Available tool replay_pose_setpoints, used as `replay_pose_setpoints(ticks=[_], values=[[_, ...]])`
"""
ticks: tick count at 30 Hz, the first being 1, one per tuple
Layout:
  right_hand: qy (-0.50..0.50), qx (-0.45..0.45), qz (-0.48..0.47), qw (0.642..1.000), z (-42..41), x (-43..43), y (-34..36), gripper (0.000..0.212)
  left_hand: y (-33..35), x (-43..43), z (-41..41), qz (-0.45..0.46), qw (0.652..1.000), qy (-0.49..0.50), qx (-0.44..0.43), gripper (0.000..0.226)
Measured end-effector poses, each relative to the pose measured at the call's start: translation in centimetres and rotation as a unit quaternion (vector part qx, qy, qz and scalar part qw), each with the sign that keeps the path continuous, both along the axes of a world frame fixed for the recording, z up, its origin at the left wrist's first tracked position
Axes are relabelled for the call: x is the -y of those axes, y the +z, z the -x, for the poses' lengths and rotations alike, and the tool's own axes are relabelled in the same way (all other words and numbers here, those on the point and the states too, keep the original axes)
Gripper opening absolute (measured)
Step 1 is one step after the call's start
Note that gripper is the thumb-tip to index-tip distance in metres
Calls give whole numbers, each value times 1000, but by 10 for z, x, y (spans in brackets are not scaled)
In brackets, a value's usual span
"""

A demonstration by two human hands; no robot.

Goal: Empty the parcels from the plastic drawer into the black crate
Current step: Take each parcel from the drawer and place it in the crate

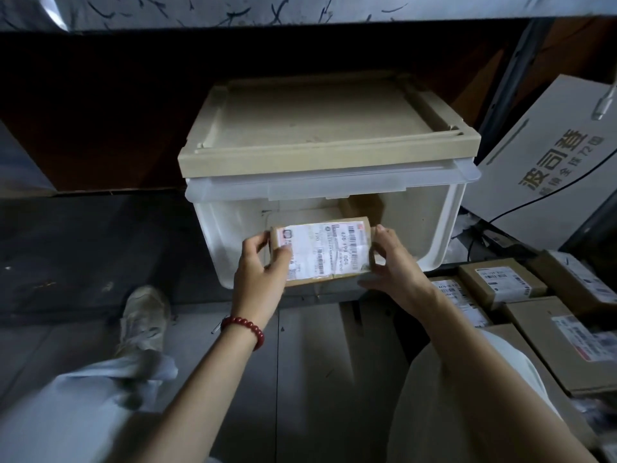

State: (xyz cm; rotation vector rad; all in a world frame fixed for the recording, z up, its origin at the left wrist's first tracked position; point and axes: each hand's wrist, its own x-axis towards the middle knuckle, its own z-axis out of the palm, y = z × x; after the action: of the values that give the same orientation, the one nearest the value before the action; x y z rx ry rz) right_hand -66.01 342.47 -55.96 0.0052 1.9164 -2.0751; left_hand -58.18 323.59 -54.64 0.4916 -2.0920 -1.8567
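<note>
A translucent white plastic drawer (437, 225) with a beige lid sits on the floor under a shelf. Both hands hold a brown cardboard parcel (322, 253) with a white shipping label in front of the drawer's face. My left hand (258, 279) grips its left end, thumb on the label. My right hand (389, 265) pinches its right end. Another brown parcel (360, 203) shows dimly through the drawer wall. Several labelled parcels (500, 284) lie packed together at the lower right; the crate's own sides are not clearly visible.
A white carton with printed characters (541, 155) leans to the right of the drawer, with a cable across it. My shoe (143, 317) and light trouser legs are at the lower left and lower right. Dark floor stretches to the left.
</note>
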Motion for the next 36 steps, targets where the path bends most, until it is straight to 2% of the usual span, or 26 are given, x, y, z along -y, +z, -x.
replay_pose_setpoints(ticks=[4,8,10,14,18,23,26,29,36], values=[[0,18,24,1000,-3,3,3,39,-2,0,-2,-55,990,40,121,31],[-17,16,26,999,-4,0,4,40,-3,-3,-3,-67,987,53,134,45],[-24,21,39,999,-3,-2,4,40,-3,-3,-3,-87,984,52,145,42],[-19,24,49,998,-2,-4,3,38,-4,-2,-3,-62,989,49,129,38],[-6,17,0,1000,0,-3,0,28,-4,-4,-4,-11,993,45,113,32],[-10,31,-56,998,0,-3,-1,29,0,-5,-10,9,995,19,99,48],[-11,43,-83,996,1,0,-2,41,2,-4,-11,14,996,8,82,62],[-36,45,-77,995,3,1,-4,50,1,-3,-10,34,997,10,74,68],[-51,25,-54,997,7,2,-5,50,-4,-2,-7,-15,997,21,71,72]])
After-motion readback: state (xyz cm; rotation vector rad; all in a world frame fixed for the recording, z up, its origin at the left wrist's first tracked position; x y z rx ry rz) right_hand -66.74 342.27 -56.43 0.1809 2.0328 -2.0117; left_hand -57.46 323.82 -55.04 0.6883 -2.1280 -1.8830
